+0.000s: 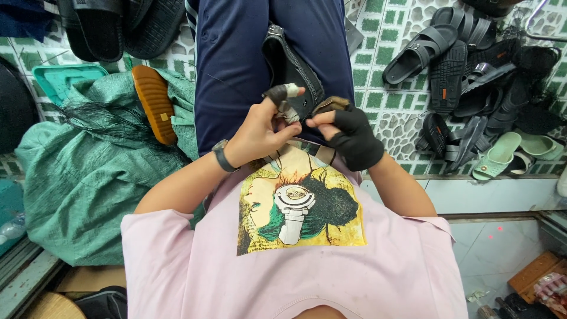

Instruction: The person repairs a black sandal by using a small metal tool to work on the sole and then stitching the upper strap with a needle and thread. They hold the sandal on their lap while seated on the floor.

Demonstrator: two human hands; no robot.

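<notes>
A person in a pale pink printed T-shirt and dark navy trousers is sitting over a floor of green-and-white patterned tiles, viewed from the head camera. A heap of black rubber sandals and slippers is lying on the tiles to the person's right, with a pair of pale green slides at its near edge. To the person's left, a large green woven plastic sack is slumping on the floor; a tan-soled shoe is resting on top of it, and a teal plastic tray is showing just behind it. More dark sandals are lying at the upper left.

A black leather sandal with a stitched edge is resting on the person's lap, leaning along the right thigh, its near end reaching down between both hands. The left hand, bare apart from tape-like wrappings on the thumb and a finger, and wearing a dark wristwatch, is curling its fingers against the sandal's near edge, the thumb pressing on its upper face. The right hand, covered by a black fingerless glove, is pinching a brown strap end of the sandal between its bare thumb and forefinger, the other fingers folded shut.
</notes>
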